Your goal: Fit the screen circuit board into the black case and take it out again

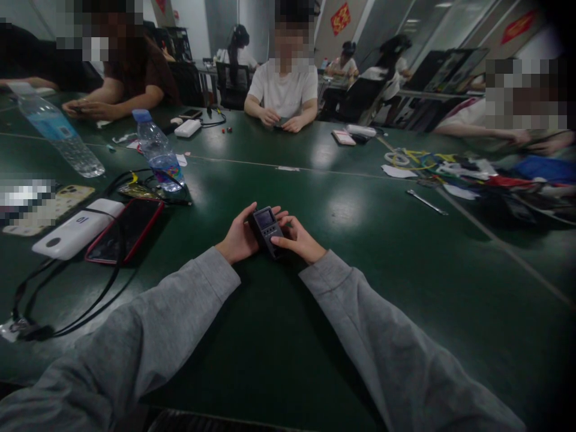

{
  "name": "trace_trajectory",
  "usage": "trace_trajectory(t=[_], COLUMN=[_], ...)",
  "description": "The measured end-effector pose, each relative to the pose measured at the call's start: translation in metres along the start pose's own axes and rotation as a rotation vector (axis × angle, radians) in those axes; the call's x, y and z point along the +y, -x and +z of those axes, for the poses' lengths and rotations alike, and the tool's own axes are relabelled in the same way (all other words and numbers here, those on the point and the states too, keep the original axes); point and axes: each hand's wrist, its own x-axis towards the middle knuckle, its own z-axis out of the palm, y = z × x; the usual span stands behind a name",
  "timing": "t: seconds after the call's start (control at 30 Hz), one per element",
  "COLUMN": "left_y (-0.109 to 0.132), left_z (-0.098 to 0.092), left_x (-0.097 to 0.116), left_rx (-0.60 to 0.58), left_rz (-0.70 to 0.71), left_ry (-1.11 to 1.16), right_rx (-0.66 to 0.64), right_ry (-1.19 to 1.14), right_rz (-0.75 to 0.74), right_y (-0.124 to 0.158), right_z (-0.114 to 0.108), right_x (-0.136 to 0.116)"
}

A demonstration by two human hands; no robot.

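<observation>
Device: we hold a small dark device point(267, 229) with a screen and buttons, low over the table and straight ahead of us; whether its lower end touches the top we cannot tell
Left hand: our left hand point(237, 239) is wrapped round the device's left edge, gripping it
Right hand: our right hand point(297, 240) clasps the right edge, thumb laid on the lower front
Edges: the near table edge runs under our grey sleeves point(180, 324); a seam point(288, 168) crosses the top beyond the hands
Open room: bare green table point(360, 288) spreads ahead and to the right of the hands; a metal tool point(426, 202) lies well apart on that side
Left side: a red-cased phone point(126, 230) and a white power bank point(78, 228) lie touching, near our left hand, a black cable point(67, 300) looping beside them and a water bottle point(159, 153) behind
Far side: people sit across the table, hands on small things; coloured wires point(432, 162) are tangled at far right
Room: an office, more desks and seated people behind, red signs on the walls
</observation>
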Motion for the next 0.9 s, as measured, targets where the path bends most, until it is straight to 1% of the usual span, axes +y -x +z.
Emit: trace_trajectory(t=[0.2,0.4,0.6,0.9], left_y=[0.0015,0.0001,-0.0011,-0.0011], left_z=[0.0043,0.0014,0.0011,0.002], left_x=[-0.0005,-0.0005,-0.001,-0.0016], left_rx=[-0.012,-0.049,-0.032,-0.015], left_rz=[-0.005,-0.016,-0.018,-0.019], left_ry=[0.004,-0.003,0.003,-0.008], right_rx=[0.028,0.056,0.07,0.084], right_ry=[-0.019,0.02,0.043,0.064], right_rz=[-0.036,-0.078,-0.055,-0.07], right_y=[0.0014,0.0026,0.0034,0.0028], right_z=[0.001,0.0022,0.0023,0.0029], right_x=[-0.0014,-0.0044,-0.0058,-0.0073])
